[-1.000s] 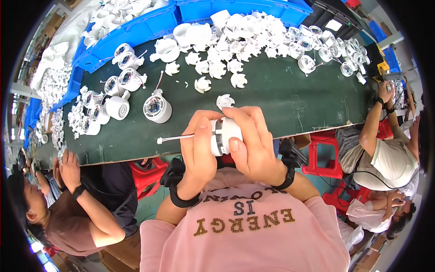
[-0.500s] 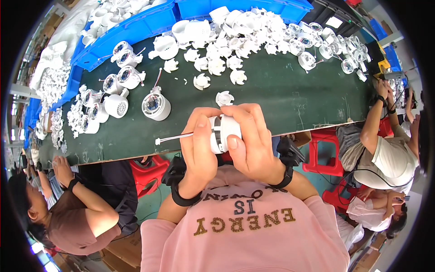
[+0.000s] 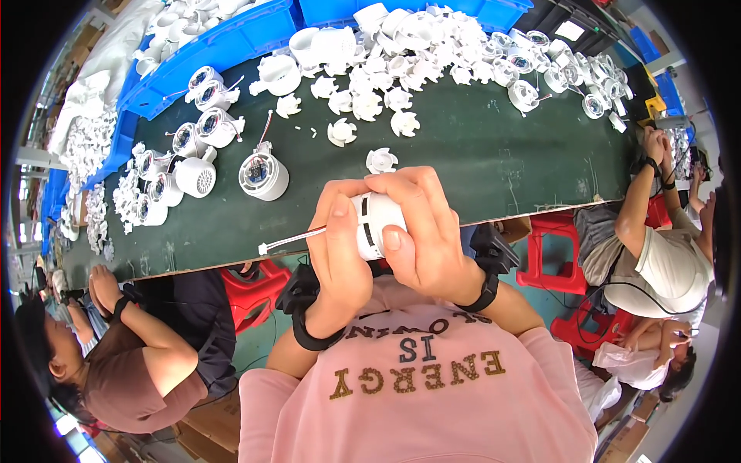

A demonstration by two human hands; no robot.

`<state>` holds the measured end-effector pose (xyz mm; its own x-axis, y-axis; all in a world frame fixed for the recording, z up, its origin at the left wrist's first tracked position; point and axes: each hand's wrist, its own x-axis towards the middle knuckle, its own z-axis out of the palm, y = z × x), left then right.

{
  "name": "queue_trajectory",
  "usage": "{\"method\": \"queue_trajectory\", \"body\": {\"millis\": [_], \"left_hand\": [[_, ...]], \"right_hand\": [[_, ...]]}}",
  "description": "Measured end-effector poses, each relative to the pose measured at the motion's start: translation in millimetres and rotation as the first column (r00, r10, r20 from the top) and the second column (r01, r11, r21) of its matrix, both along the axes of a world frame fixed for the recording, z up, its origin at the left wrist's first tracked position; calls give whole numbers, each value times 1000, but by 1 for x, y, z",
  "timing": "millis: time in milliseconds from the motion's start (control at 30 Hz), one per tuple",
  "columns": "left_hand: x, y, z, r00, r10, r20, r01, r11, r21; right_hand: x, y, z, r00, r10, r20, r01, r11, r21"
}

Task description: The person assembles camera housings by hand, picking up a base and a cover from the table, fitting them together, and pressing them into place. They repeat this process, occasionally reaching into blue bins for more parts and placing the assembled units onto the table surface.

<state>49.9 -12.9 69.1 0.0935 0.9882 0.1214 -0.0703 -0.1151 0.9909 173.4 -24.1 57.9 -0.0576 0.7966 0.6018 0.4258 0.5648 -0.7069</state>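
Both hands grip a white round plastic housing [image 3: 372, 228] with black slots round its side, just in front of the table edge. My left hand [image 3: 336, 251] wraps its left side, fingers and thumb closed. From the right, my right hand [image 3: 434, 243] closes over it, thumb pressed on the body and fingers curled over the top. Thin wires [image 3: 297, 240] run out leftward past my left hand to a small white connector [image 3: 263, 249]. Just beyond my fingertips lies a white finned plastic part [image 3: 381, 160]. A similar wired housing [image 3: 263, 176] stands to the left.
More wired housings [image 3: 194, 177] cluster at the left of the green table [image 3: 463, 154]. White finned parts [image 3: 367, 106] heap at the back before blue bins [image 3: 216, 65]; clear-topped units [image 3: 525, 94] lie back right. People sit at both sides, near red stools [image 3: 552, 255].
The housing has turned a little in my hands, and its plain white end shows more. The connector has swung slightly left and down. Both hands keep their hold.
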Motion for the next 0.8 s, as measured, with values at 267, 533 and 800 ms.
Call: {"method": "queue_trajectory", "body": {"millis": [267, 533, 800], "left_hand": [[-2, -5, -6, 1000, -11, -15, 10, 999, -33], [-2, -3, -1, 999, 11, 40, -11, 1000, -2], [-1, -2, -6, 1000, 22, 1, -22, 998, 55]], "right_hand": [[2, -4, -2, 993, -35, 116, 31, 999, 35], [9, -5, 6, 1000, 23, 13, -23, 1000, 6], [0, -3, 5, 1000, -8, 30, 9, 999, -52]]}}
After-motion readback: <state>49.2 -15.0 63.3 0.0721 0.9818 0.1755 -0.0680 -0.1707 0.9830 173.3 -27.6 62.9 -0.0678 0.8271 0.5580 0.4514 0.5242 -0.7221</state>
